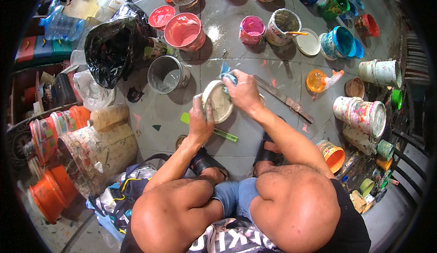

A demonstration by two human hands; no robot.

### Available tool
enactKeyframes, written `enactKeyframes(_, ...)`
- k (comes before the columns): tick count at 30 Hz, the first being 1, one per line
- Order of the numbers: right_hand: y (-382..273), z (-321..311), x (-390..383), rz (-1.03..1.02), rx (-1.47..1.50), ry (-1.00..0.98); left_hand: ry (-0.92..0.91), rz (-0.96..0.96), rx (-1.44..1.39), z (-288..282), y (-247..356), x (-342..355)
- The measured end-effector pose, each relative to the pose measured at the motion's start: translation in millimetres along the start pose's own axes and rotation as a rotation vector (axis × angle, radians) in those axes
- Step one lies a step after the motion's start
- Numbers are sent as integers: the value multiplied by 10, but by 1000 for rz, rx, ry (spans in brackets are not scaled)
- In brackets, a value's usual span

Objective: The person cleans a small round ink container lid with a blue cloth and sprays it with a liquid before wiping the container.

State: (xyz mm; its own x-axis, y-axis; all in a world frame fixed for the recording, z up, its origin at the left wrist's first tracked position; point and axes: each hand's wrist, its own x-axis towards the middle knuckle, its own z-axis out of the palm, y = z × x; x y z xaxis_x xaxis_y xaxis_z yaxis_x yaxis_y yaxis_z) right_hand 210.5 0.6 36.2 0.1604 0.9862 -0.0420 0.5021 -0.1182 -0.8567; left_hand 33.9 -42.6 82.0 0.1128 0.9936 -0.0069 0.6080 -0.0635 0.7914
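A whitish plastic tub [220,108] is held tilted above the floor between my feet, its round mouth showing. My left hand [200,122] grips the tub's left side, and its fingers are smeared with pale paint. My right hand [244,92] is closed on a blue cloth [225,70] and presses at the tub's upper right rim. Part of the tub's body is hidden behind that hand. Beneath the tub lies a bright green flat strip [225,135]. To the right, a long paint-stained flat bar [287,99] rests on the floor.
Ahead stand a grey bucket [160,78], a bucket of coral paint [184,33], a pink paint tub [251,29] and a stained bucket with a brush [278,27]. An orange spray bottle [316,81] is at right. A black plastic bag [109,48] and a large stained drum [98,153] are at left.
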Motion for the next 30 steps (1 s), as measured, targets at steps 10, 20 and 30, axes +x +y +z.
enactKeyframes(10,424,-196,-77,272,323,-38,3,38,22,-42,-16,192)
enactKeyframes(20,-272,-559,24,-174,-174,-164,-19,-15,16,-71,57,230)
enactKeyframes(30,-514,-413,44,-423,-64,-280,-103,17,0,-107,54,214)
